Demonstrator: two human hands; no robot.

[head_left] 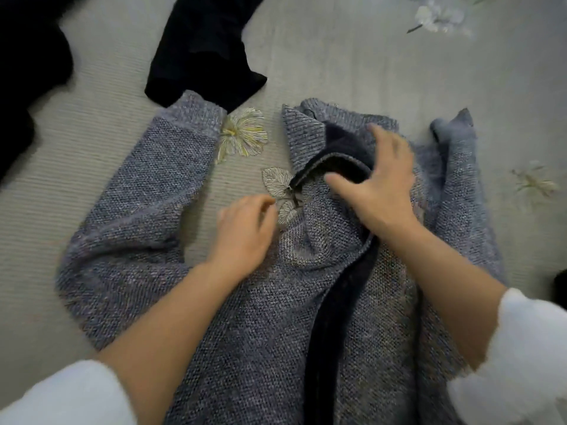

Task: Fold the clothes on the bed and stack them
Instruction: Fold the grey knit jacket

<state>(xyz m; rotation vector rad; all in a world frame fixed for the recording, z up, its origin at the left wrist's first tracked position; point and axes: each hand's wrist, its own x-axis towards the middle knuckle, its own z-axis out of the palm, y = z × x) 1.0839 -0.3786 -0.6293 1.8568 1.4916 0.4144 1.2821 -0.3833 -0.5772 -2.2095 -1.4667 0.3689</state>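
1. Head view: a grey knit cardigan [245, 348] lies on the bedsheet [337, 56] under both hands, its sleeve [147, 191] stretching out left of the left hand.
2. Bare sheet lies beyond the right hand's fingertips; a black garment [202, 50] beyond the left hand meets the sleeve's cuff.
3. Left hand [245, 234] rests at the cardigan's front edge, fingers curled (pinching or not, I cannot tell).
4. Right hand [377, 185], fingers spread and relaxed, presses on the dark collar [343, 148].
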